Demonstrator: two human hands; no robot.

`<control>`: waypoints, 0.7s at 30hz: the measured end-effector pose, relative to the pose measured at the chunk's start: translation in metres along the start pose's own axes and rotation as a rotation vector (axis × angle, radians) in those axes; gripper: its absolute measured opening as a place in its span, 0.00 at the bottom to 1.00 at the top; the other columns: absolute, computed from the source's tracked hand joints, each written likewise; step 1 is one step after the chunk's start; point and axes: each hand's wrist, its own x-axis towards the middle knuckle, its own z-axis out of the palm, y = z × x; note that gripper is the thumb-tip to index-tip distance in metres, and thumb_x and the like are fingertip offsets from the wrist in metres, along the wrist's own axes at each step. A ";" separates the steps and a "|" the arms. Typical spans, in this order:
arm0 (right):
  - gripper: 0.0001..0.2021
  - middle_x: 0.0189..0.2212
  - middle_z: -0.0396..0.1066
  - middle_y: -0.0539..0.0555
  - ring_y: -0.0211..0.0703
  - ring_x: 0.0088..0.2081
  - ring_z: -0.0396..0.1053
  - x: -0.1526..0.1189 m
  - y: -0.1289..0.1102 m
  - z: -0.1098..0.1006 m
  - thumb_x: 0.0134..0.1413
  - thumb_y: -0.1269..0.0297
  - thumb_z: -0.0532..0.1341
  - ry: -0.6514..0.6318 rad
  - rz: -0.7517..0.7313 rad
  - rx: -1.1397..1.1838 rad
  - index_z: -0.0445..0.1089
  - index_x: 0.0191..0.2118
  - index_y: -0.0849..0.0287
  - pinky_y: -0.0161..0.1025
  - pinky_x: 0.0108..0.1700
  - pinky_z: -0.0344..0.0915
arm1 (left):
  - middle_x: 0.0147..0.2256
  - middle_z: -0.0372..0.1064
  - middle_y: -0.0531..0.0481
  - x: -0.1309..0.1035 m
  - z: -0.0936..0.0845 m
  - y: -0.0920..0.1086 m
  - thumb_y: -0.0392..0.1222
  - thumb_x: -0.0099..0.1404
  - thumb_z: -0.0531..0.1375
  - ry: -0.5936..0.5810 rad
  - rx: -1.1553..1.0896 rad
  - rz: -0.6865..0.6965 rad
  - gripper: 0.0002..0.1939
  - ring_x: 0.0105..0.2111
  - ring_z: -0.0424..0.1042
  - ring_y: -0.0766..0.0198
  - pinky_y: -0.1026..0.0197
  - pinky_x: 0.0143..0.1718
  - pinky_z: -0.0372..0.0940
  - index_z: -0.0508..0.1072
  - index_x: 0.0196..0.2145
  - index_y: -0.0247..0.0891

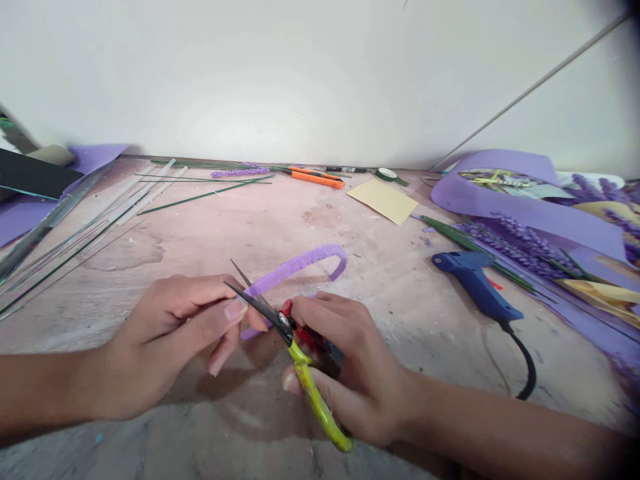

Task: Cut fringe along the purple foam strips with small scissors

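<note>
My right hand (pixel 355 360) is closed round the scissors (pixel 313 393), their open blades at the purple strip (pixel 300 261), which I pinch in my left hand (pixel 165 333) and which curls out toward 12 o'clock. Farther off, the glue gun (pixel 473 280) lies at 2 o'clock, the card (pixel 383 200) at 1 and the orange cutter (pixel 316 177) at 12, with green wires (pixel 200 195) at 11.

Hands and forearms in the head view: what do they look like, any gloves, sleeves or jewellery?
The bare left hand and bare right hand show no gloves, rings or watch. The slim forearms show no sleeves; the far right edge is too dark to tell.
</note>
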 end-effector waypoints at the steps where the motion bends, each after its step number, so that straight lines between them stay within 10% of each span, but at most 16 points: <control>1: 0.22 0.21 0.56 0.43 0.36 0.23 0.53 0.000 0.000 0.000 0.67 0.46 0.59 -0.003 0.000 0.001 0.55 0.29 0.55 0.37 0.29 0.49 | 0.20 0.69 0.57 0.000 0.000 0.000 0.54 0.76 0.55 0.001 0.001 0.005 0.21 0.23 0.67 0.66 0.64 0.30 0.63 0.78 0.30 0.43; 21: 0.17 0.22 0.57 0.43 0.37 0.24 0.53 -0.004 0.002 0.000 0.68 0.55 0.58 -0.020 -0.051 -0.084 0.53 0.29 0.54 0.37 0.30 0.49 | 0.17 0.69 0.59 0.002 -0.002 0.000 0.46 0.77 0.55 0.009 0.115 0.029 0.18 0.19 0.67 0.68 0.66 0.24 0.62 0.79 0.32 0.43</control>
